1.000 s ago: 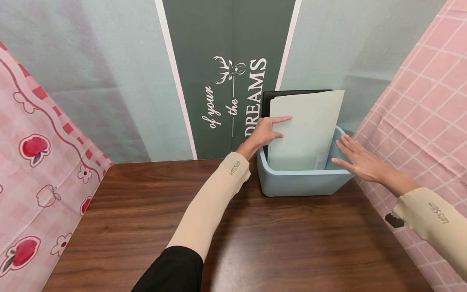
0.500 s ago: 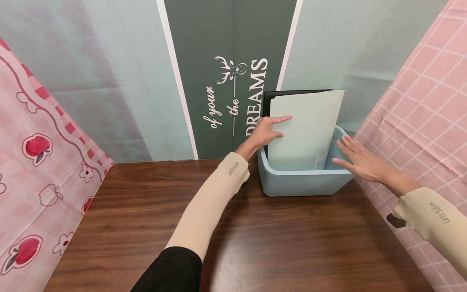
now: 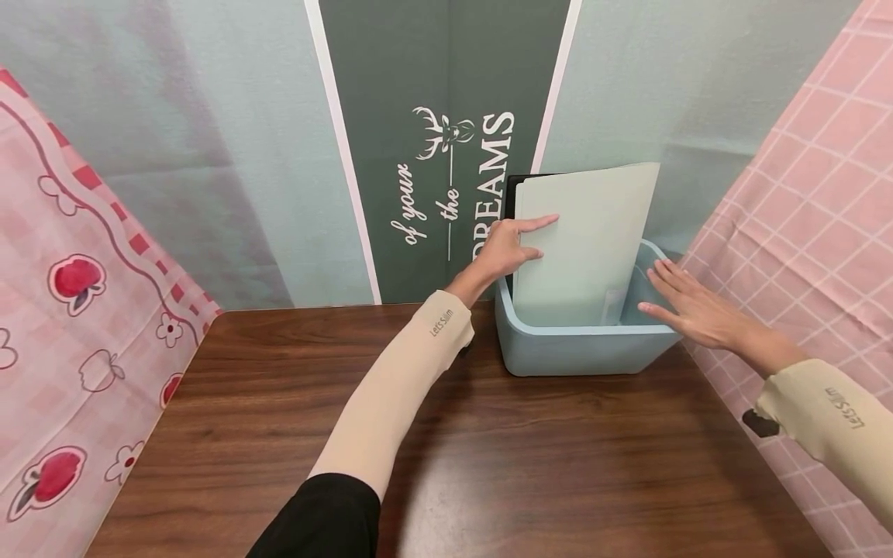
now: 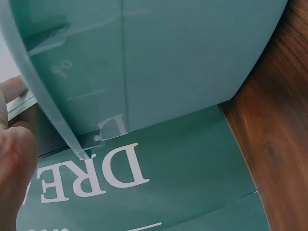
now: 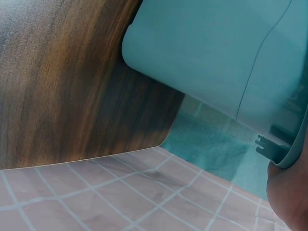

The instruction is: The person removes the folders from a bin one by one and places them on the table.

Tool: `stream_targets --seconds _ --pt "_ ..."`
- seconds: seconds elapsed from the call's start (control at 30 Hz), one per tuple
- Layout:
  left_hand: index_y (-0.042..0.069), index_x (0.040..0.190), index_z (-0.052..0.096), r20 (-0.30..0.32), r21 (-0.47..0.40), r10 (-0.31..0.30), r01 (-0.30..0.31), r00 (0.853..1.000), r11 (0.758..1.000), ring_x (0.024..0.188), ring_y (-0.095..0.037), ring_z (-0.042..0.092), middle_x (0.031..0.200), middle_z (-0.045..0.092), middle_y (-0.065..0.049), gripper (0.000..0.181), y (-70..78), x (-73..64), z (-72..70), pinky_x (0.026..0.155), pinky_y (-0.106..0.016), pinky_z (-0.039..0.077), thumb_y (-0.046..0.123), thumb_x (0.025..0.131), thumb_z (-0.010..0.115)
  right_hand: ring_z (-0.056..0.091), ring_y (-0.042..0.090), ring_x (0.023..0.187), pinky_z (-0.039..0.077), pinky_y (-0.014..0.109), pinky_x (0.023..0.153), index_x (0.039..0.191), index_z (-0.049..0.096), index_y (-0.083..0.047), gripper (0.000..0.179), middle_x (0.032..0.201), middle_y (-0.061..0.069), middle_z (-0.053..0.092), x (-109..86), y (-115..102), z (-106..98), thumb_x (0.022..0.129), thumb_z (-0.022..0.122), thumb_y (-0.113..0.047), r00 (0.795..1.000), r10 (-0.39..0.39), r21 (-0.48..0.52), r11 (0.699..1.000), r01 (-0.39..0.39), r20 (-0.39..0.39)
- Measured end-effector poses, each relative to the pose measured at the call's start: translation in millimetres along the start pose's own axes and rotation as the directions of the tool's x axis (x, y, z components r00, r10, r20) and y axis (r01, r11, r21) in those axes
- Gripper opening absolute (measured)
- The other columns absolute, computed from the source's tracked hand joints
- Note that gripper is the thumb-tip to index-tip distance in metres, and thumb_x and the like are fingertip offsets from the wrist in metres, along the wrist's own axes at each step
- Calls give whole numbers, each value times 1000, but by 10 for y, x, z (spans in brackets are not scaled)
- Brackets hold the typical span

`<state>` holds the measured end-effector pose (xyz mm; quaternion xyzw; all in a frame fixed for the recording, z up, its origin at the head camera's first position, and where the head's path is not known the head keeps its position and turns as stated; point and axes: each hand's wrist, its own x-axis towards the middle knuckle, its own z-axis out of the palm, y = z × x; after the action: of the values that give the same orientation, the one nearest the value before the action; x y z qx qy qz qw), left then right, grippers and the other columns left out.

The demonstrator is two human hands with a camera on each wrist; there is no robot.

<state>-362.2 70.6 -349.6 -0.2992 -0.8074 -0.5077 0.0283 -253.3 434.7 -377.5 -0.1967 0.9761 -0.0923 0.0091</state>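
Note:
A light blue plastic bin (image 3: 579, 355) stands at the table's back right. Inside it, a pale green document folder (image 3: 589, 240) stands upright, sticking out well above the rim. A flat black item (image 3: 512, 190) shows behind the folder's left and top edges. My left hand (image 3: 501, 249) grips the folder's left edge, with two digits on its front and the rest hidden behind. In the left wrist view, fingers (image 4: 12, 89) reach over the bin's rim beside white edges. My right hand (image 3: 698, 308) rests at the bin's right rim, fingers straight and spread.
The brown wooden table (image 3: 446, 449) spreads in front of the bin. A grey-green printed cloth (image 3: 446, 70) hangs behind it. Pink checked cloths hang on both sides, the right cloth (image 3: 788, 256) close to the bin and right arm.
The folder's top edge has risen slightly and covers more of the black item. My left hand has shifted up a little with it. The right hand stays at the rim.

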Motion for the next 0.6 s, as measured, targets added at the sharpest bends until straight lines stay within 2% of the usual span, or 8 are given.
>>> stream_targets --seconds 0.07,0.1,0.17,0.27,0.33,0.43,0.53,0.6 --pt "29 145 67 -10 7 9 -9 1000 1000 46 -7 21 87 71 -1 67 14 -5 -21 51 -22 31 -3 88 82 -2 43 162 -4 50 132 165 16 10 81 172 33 6 1 -7 -1 111 48 -42 1000 0 2 1000 0 2" --pt "29 145 67 -15 7 14 -14 1000 1000 46 -8 21 80 64 0 67 21 -10 -32 51 -23 31 -3 88 83 -2 43 162 -4 50 132 165 16 10 82 172 33 6 3 -12 -2 111 48 -42 1000 1 2 1000 -1 2" --pt "27 145 67 -28 3 26 -26 999 1000 47 -10 21 78 63 -1 67 35 -14 -52 52 -23 31 -3 88 83 -3 43 163 -4 51 132 165 15 10 82 172 33 6 5 -15 -9 111 48 -43 1000 5 8 1000 -5 6" --pt "26 144 68 -55 4 42 -42 998 999 57 -8 33 120 77 2 67 54 -22 -83 59 -20 37 -4 87 84 -3 42 163 -3 53 131 165 15 9 82 172 33 5 9 -20 -12 111 48 -43 1000 10 17 1000 -10 9" --pt "24 144 68 -74 -1 55 -55 996 998 71 -4 44 144 66 4 67 70 -31 -107 67 -18 41 -5 86 84 -4 42 163 -4 53 131 165 14 9 82 172 33 5 12 -20 -9 111 48 -43 1000 13 21 1000 -13 10" --pt "24 144 68 -94 7 65 -65 993 998 80 -2 45 149 62 1 67 93 -42 -144 72 -16 39 -4 86 85 -3 42 163 -3 53 131 165 14 10 82 172 33 5 14 -16 -4 111 48 -43 1000 11 23 1000 -11 4" --pt "24 144 68 -110 13 68 -67 992 998 73 -4 40 148 62 2 67 122 -59 -187 70 -18 36 -3 86 85 -3 43 162 -3 53 131 164 14 11 83 172 33 6 17 -7 -1 111 48 -42 1000 8 18 1000 -8 -3" --pt "25 144 68 -120 10 63 -62 991 998 77 -2 46 149 62 1 67 141 -70 -215 68 -19 38 -3 86 85 -2 43 162 -3 53 131 164 14 11 83 172 33 6 20 -1 1 111 48 -42 1000 7 16 1000 -7 -7"
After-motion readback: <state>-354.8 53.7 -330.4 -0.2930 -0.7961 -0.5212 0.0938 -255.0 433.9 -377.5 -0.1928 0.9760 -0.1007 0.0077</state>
